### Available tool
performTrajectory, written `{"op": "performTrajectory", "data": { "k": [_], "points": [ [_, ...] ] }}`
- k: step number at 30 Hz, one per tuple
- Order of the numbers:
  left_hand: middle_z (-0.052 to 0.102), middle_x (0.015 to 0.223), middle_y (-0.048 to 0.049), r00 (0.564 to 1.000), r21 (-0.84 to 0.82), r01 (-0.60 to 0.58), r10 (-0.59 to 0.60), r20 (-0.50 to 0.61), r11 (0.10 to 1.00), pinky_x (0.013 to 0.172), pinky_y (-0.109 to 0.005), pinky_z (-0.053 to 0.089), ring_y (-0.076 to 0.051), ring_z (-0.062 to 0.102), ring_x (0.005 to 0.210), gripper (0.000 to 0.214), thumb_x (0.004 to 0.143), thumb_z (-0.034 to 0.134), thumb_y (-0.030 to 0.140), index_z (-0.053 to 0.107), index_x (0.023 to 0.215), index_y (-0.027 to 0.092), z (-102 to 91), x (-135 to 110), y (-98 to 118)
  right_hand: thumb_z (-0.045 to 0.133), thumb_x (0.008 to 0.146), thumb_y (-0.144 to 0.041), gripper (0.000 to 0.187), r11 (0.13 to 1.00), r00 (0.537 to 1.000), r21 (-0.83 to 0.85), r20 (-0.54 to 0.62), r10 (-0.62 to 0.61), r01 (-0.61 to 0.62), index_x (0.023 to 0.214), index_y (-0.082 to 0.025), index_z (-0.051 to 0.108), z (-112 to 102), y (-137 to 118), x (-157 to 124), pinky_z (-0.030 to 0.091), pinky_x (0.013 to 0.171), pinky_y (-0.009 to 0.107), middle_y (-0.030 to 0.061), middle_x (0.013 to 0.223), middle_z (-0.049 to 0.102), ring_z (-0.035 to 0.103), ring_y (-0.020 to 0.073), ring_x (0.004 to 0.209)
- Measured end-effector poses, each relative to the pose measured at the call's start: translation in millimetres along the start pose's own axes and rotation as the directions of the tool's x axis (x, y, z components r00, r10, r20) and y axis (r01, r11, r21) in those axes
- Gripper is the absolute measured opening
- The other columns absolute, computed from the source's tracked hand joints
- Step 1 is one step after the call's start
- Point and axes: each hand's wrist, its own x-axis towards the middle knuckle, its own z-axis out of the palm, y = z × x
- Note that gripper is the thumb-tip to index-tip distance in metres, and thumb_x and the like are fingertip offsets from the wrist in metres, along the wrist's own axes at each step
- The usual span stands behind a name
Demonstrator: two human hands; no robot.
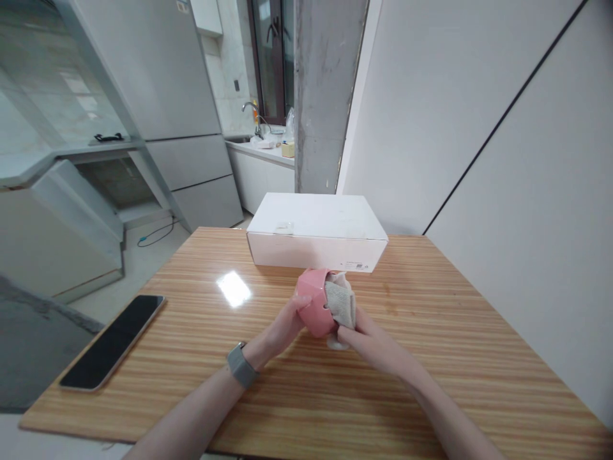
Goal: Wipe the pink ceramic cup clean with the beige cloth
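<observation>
left hand (287, 319) gripping pink bowl (313, 306), right hand (368, 342) pressing cloth (341, 301) inside, white box (316, 231) just behind, bare table (454, 332) rightward

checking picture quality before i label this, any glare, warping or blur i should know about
Head view: a bright glare patch sits on the wooden table left of the hands; wide-angle warping bends the fridge and wall lines outward near the edges; the pink bowl and grey cloth are reasonably sharp, and so is the white box; lighting is soft and even, shadows faint.
</observation>
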Motion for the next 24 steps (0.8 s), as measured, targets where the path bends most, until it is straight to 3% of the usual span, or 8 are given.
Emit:
{"op": "performTrajectory", "data": {
  "k": [4,9,14,18,21,24],
  "points": [
    [0.063,0.133,-0.0048,0.998,0.069,-0.067,0.066,0.022,0.995,0.107,-0.039,0.04,-0.03,0.054,0.127,0.051,0.08,0.068,0.039,0.062,0.128,0.023,-4.1,0,3,0.043,0.071,-0.012,0.034,1.0,1.0,-0.016,0.021,0.0,0.0,0.096,-0.021,0.062,2,-1,-3,0.057,0.075,0.036,0.0035,0.095,0.069,0.064,0.0227,0.085],
    [0.073,0.114,-0.0105,0.993,0.006,0.011,-0.01,-0.121,1.0,0.104,-0.038,0.042,-0.029,0.063,0.113,0.05,0.084,0.058,0.051,0.07,0.114,0.013,-6.5,11,-6,0.046,0.073,-0.008,0.042,0.967,0.991,-0.22,0.048,-0.123,0.13,0.111,-0.018,0.058,13,-4,-1,0.042,0.105,0.044,0.0092,0.118,0.062,0.056,0.0257,0.111],
    [0.075,0.103,-0.0136,0.986,-0.118,0.073,-0.09,-0.14,0.99,0.097,-0.036,0.046,-0.028,0.068,0.1,0.056,0.088,0.047,0.051,0.071,0.11,0.006,-4.1,19,-3,0.047,0.073,-0.005,0.035,0.938,0.977,-0.286,0.143,-0.16,0.195,0.105,-0.016,0.056,14,-5,-2,0.042,0.102,0.043,0.0105,0.107,0.063,0.057,0.0253,0.103],
    [0.076,0.102,-0.013,0.978,-0.152,0.154,-0.173,-0.119,0.976,0.089,-0.034,0.049,-0.027,0.069,0.097,0.062,0.09,0.043,0.058,0.069,0.116,0.008,-2.7,15,1,0.046,0.073,-0.005,0.029,0.931,0.974,-0.29,0.098,-0.203,0.223,0.096,-0.018,0.055,14,-4,-1,0.046,0.092,0.041,0.0092,0.1,0.063,0.057,0.024,0.092],
    [0.076,0.101,-0.0108,0.978,-0.141,0.182,-0.194,-0.082,0.973,0.075,-0.032,0.053,-0.025,0.071,0.088,0.059,0.09,0.043,0.059,0.068,0.118,0.013,-5.4,10,2,0.046,0.072,-0.005,0.024,0.929,0.977,-0.303,0.049,-0.206,0.211,0.09,-0.019,0.054,13,-4,1,0.048,0.085,0.04,0.0074,0.091,0.062,0.056,0.0239,0.086],
    [0.076,0.092,-0.0104,0.975,-0.092,0.22,-0.216,0.043,0.971,0.057,-0.03,0.053,-0.022,0.069,0.069,0.059,0.088,0.046,0.059,0.066,0.119,0.013,-12.3,6,2,0.047,0.072,-0.006,0.02,0.93,0.978,-0.312,-0.01,-0.209,0.196,0.084,-0.021,0.055,9,-4,1,0.046,0.087,0.041,0.0067,0.091,0.062,0.057,0.0253,0.09]
  ]
}}
